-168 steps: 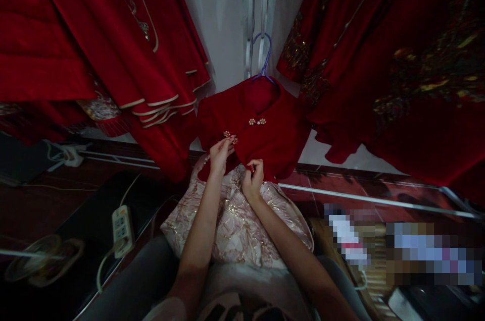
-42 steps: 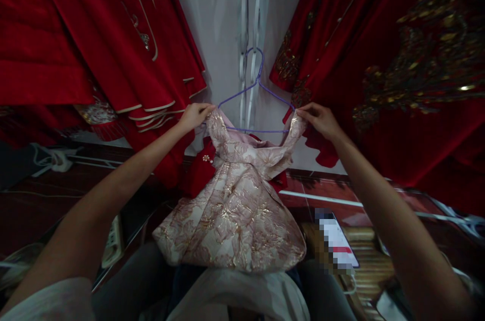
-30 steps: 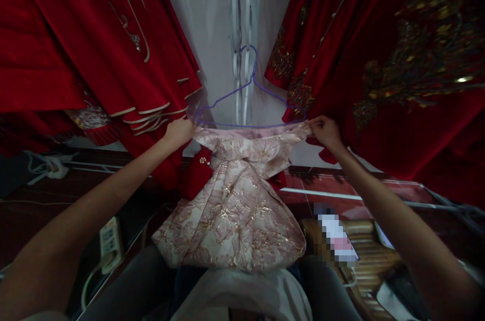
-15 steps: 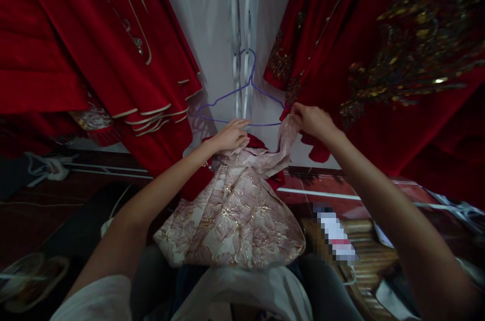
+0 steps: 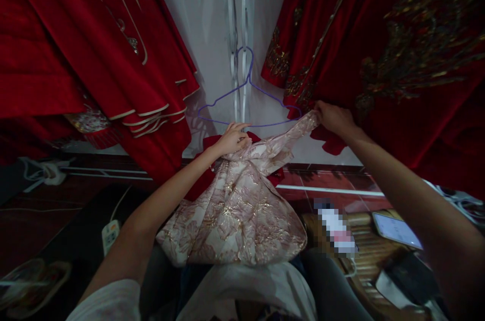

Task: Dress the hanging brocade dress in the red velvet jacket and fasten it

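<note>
A pale pink brocade dress [image 5: 235,210] with a shiny gold floral pattern is spread over my lap, its skirt toward me. My left hand [image 5: 233,140] grips its gathered top edge, the index finger stretched out and the other fingers curled in. Off to the right, my right hand [image 5: 335,118] pinches the end of a fabric band of the dress, pulled taut and slanting upward. Just beyond both hands hangs a bare purple hanger [image 5: 248,84]. Some red cloth [image 5: 200,182] shows behind the dress.
Red embroidered garments [image 5: 151,58] hang on the left and more red garments [image 5: 322,23] on the right. White rack poles [image 5: 237,18] stand between them. A bamboo stool [image 5: 364,225] at right bears a phone [image 5: 396,230] and a blurred-out device. A power strip [image 5: 110,236] lies at left.
My right hand has moved right, drawing the band of the dress out from a bunched loop into a straighter line. My left hand stays nearly in place.
</note>
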Demonstrator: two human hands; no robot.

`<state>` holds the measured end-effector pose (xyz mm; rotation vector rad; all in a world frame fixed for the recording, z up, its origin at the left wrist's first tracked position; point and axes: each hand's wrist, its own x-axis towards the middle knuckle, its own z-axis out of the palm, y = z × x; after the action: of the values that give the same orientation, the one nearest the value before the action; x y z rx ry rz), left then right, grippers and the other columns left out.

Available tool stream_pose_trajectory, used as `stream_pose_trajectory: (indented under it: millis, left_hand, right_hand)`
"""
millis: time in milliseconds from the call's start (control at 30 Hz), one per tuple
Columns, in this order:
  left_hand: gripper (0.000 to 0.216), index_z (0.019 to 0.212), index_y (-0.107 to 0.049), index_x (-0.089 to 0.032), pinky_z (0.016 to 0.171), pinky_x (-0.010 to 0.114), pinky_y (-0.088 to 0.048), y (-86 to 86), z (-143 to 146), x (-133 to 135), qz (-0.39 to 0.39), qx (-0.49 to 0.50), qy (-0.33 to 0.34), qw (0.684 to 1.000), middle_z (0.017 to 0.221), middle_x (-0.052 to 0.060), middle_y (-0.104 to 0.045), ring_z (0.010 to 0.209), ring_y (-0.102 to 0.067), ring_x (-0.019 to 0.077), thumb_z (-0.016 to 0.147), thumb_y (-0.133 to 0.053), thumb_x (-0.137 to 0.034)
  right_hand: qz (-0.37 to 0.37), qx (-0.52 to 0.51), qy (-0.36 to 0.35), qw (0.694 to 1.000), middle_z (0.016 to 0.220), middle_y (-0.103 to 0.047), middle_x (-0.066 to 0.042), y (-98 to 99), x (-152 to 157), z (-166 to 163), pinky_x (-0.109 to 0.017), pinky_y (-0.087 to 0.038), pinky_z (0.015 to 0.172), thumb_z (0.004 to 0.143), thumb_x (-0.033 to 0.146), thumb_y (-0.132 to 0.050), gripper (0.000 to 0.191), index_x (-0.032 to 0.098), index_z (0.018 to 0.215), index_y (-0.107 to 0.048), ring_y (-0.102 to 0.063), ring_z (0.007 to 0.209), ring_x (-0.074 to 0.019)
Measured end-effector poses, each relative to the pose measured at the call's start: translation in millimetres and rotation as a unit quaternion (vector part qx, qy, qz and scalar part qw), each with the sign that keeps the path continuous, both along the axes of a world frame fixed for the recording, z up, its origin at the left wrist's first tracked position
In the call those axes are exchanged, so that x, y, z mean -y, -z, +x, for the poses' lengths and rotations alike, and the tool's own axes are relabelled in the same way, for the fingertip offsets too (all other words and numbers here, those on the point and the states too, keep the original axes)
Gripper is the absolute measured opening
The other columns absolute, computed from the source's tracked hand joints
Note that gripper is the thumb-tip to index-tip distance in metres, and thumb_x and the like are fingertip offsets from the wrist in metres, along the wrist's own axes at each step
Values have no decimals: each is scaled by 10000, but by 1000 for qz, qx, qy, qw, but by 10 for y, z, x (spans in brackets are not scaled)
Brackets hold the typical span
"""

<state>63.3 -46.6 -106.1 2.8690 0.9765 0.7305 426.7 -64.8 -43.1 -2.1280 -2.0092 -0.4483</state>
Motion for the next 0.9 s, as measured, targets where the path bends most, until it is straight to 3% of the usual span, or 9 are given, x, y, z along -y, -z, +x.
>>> stream_pose_trajectory:
  millis: [133, 300, 533, 900]
  left_hand:
    - [255, 875, -721, -219, 1118, 506, -253, -3, 16, -1, -11, 3, 6, 1000, 1416, 48, -494, 1283, -445, 236, 896, -488, -320]
    - [272, 918, -720, -228, 1078, 454, -319, -43, 74, 28, -35, 22, 28, 999, 1397, 50, -515, 1262, -468, 220, 906, -482, -358]
    - [235, 891, -725, -230, 1067, 462, -327, -87, -33, 45, -51, 24, 4, 998, 1351, 43, -559, 1231, -493, 226, 886, -508, -321]
    - [253, 913, -723, -237, 1061, 464, -326, -68, -47, 23, -45, 25, -1, 999, 1354, 31, -557, 1214, -498, 222, 894, -481, -307]
  right_hand:
    - [50, -19, -9, 999, 1035, -666, -128, -11, 5, -128, -316, -313, 627, 958, 399, -349, 308, 216, 1120, -536, -583, 838, -257]
    - [133, -12, -77, 988, 1032, -638, -142, -61, -50, -264, -322, -349, 702, 953, 348, -356, 283, 176, 1050, -560, -533, 954, -258]
    - [69, 81, -56, 993, 1072, -625, -179, -46, -126, -99, -357, -312, 786, 885, 219, -442, 194, 113, 934, -598, -486, 1008, -283]
    - [84, 84, -60, 991, 1136, -578, -229, 37, -55, -62, -382, -259, 816, 918, 173, -374, 265, 88, 1010, -607, -433, 1060, -296]
